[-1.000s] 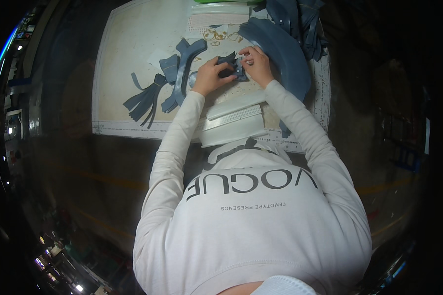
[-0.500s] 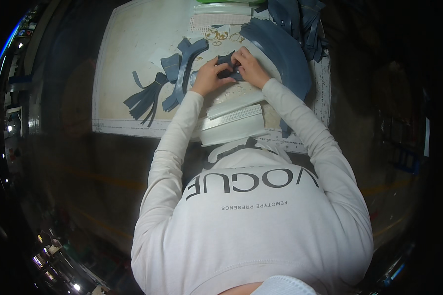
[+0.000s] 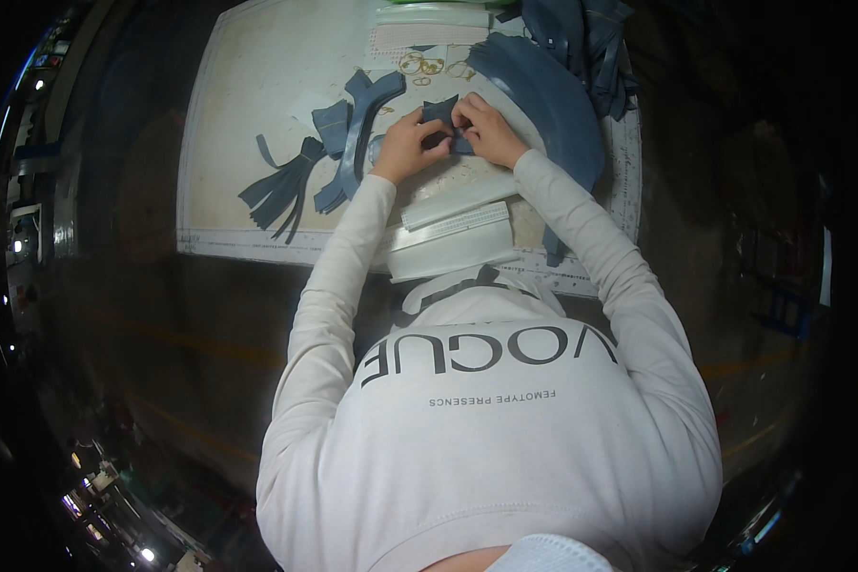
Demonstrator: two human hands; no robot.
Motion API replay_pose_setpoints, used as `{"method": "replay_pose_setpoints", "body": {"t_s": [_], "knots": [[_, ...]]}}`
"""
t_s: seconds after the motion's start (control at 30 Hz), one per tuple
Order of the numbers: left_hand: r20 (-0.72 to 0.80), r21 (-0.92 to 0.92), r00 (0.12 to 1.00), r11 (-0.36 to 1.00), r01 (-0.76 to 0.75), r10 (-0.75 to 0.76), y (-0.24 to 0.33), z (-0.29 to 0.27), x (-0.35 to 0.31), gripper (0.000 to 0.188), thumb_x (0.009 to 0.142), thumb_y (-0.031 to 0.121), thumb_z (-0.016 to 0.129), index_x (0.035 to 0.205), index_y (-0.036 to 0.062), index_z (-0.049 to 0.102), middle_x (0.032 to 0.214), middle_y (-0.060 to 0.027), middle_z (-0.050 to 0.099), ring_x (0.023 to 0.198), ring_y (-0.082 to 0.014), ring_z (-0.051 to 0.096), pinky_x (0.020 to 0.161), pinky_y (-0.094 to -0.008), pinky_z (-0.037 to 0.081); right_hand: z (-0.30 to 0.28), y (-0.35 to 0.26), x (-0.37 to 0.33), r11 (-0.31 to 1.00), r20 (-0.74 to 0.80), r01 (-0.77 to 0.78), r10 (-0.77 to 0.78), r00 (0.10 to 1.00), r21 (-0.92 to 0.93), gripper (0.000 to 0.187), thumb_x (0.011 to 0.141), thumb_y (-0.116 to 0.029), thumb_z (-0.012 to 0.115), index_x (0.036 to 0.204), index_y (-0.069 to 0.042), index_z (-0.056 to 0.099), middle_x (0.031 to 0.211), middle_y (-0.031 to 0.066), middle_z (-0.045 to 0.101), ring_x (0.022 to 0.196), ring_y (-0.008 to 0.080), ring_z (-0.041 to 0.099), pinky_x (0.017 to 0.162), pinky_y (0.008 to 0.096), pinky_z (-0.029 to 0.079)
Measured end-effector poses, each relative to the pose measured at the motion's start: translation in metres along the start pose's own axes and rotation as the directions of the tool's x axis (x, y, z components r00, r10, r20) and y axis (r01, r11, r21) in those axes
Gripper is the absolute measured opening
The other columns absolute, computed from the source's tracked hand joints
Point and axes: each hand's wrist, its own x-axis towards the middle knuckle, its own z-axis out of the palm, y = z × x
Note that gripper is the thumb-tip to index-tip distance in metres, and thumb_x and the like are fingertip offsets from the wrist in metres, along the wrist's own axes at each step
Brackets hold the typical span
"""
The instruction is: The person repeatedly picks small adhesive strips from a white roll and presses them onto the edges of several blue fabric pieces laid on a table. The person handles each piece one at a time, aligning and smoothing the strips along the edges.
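Between my two hands lies a small dark blue fabric piece (image 3: 439, 110) on the pale table. My left hand (image 3: 408, 148) is curled at its left side, thumb and fingers brought together on the cloth. From the right, the bent fingers of my right hand (image 3: 487, 133) pinch the same piece; its fingertips are partly hidden. Just left of my left hand are long curved blue fabric pieces (image 3: 360, 119). A large curved stack of blue fabric (image 3: 553, 105) lies beyond my right hand.
A bundle of blue strips (image 3: 284, 186) lies at the left, tied near its top. Yellowish loops like rubber bands (image 3: 421, 64) lie beyond my hands. White perforated strips (image 3: 453, 229) are at the near edge; more blue fabric (image 3: 582, 43) is heaped at the far right.
The thumb and fingers of my left hand have drawn closer together. More of the small fabric piece shows above them, and my right hand has shifted slightly right.
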Motion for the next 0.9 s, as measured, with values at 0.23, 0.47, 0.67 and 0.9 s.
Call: {"method": "replay_pose_setpoints", "body": {"t_s": [0.23, 0.47, 0.67, 0.9], "knots": [[-0.025, 0.035, 0.999, 0.999, -0.035, 0.036, 0.0, 0.005, 0.0, 0.024, 0.069, 0.025, 0.081, 0.088, 0.0142, 0.072, 0.085, -0.0111, 0.062, 0.072, -0.0267, 0.065, 0.063, -0.0338, 0.052, -0.003, 0.005, 0.003, 0.999, -0.208, -0.036, 0.032, 0.978, -0.019, 0.027, 0.072, 0.016, 0.056, 0.091, -0.003, 0.055, 0.089, 0.0093, 0.052, 0.079, 0.0218, 0.062, 0.066, 0.029, 0.053], [0.015, -0.123, 0.97, 0.963, 0.241, -0.241, -0.001, 0.001, 0.0, 0.033, 0.07, 0.018, 0.077, 0.101, 0.0103, 0.069, 0.088, -0.009, 0.061, 0.072, -0.0174, 0.064, 0.062, -0.0287, 0.052, -0.008, 0.001, -0.004, 0.614, 0.105, -0.656, 0.69, 0.716, 0.438, 0.035, 0.097, -0.03, 0.052, 0.105, 0.003, 0.06, 0.09, 0.0119, 0.068, 0.072, 0.0195, 0.07, 0.061, 0.0263, 0.057], [-0.048, -0.387, 0.987, 0.914, 0.121, -0.151, 0.015, -0.011, -0.001, 0.054, 0.079, 0.012, 0.072, 0.13, 0.01, 0.052, 0.12, -0.0082, 0.056, 0.077, -0.0142, 0.064, 0.069, -0.0262, 0.055, 0.005, -0.001, 0.001, 0.616, 0.122, -0.648, 0.676, 0.727, 0.448, 0.038, 0.095, -0.032, 0.052, 0.101, 0.004, 0.061, 0.082, 0.0122, 0.067, 0.066, 0.0204, 0.07, 0.055, 0.0275, 0.06], [0.123, -0.161, 0.972, 0.962, 0.221, -0.203, 0.041, -0.049, -0.044, 0.018, 0.081, 0.021, 0.072, 0.092, 0.0066, 0.072, 0.086, -0.0058, 0.067, 0.079, -0.0177, 0.067, 0.066, -0.028, 0.052, -0.007, 0.029, 0.025, 0.831, -0.078, -0.315, 0.391, 0.917, 0.458, 0.02, 0.089, -0.008, 0.065, 0.1, 0.008, 0.059, 0.087, 0.0083, 0.065, 0.071, 0.0172, 0.069, 0.059, 0.0272, 0.06]]}}
